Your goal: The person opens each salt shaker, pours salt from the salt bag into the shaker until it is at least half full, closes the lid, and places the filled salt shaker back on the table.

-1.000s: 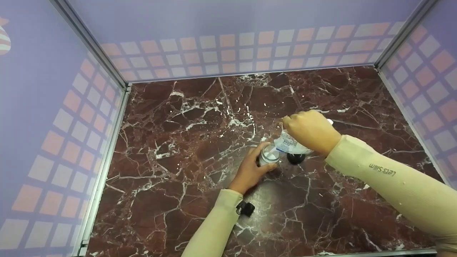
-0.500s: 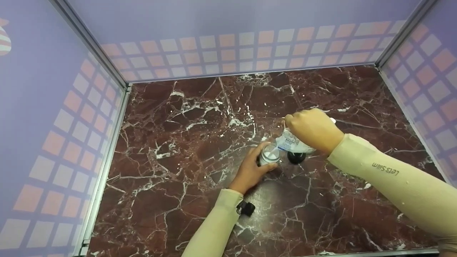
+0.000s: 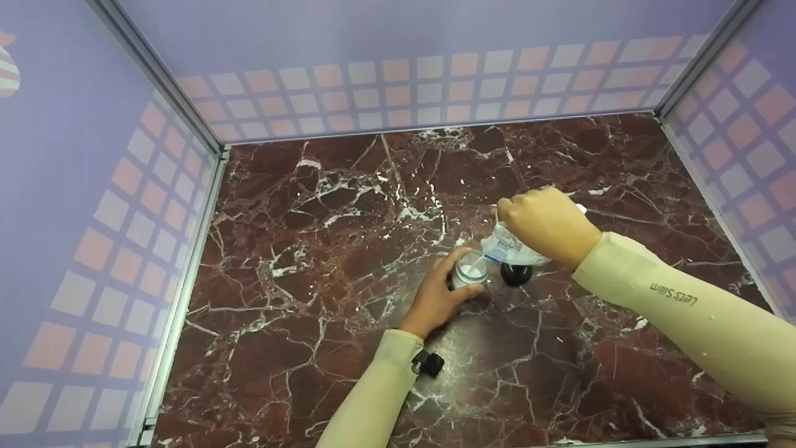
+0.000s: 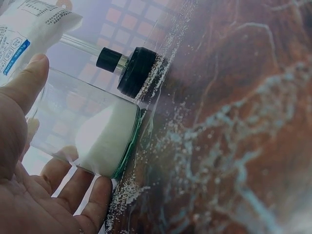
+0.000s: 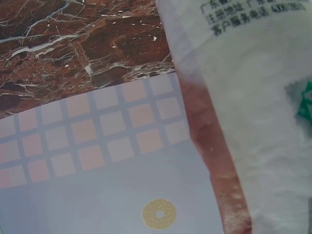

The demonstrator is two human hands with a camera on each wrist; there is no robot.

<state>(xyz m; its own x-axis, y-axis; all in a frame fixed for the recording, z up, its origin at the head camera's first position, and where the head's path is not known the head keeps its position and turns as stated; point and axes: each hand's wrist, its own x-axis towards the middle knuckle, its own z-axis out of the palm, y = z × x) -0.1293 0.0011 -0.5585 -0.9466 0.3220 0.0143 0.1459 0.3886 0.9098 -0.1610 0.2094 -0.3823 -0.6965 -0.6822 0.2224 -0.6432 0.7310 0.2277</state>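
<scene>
My left hand (image 3: 435,295) grips a clear glass jar (image 4: 63,97), thumb on one side and fingers round the other. White granules (image 4: 107,139) fill the lower part of the jar. Above and to the right, my right hand (image 3: 547,224) holds a printed plastic bag (image 3: 513,247) tilted, its lower corner right at the jar's mouth. A thin whitish streak (image 3: 477,264) runs from that corner into the jar. In the right wrist view the bag (image 5: 263,107), white inside, covers the right side, and the hand is out of sight.
Just right of the jar stands a round black lid-like piece (image 4: 138,73) with a clear rod (image 4: 80,45) on it. Spilled white grains (image 4: 127,195) lie round the jar's base and across the marble-patterned table (image 3: 280,348). Purple panels (image 3: 385,37) enclose the back and sides.
My right hand and the bag have shifted slightly to the right and up. The left hand and jar have stayed in place.
</scene>
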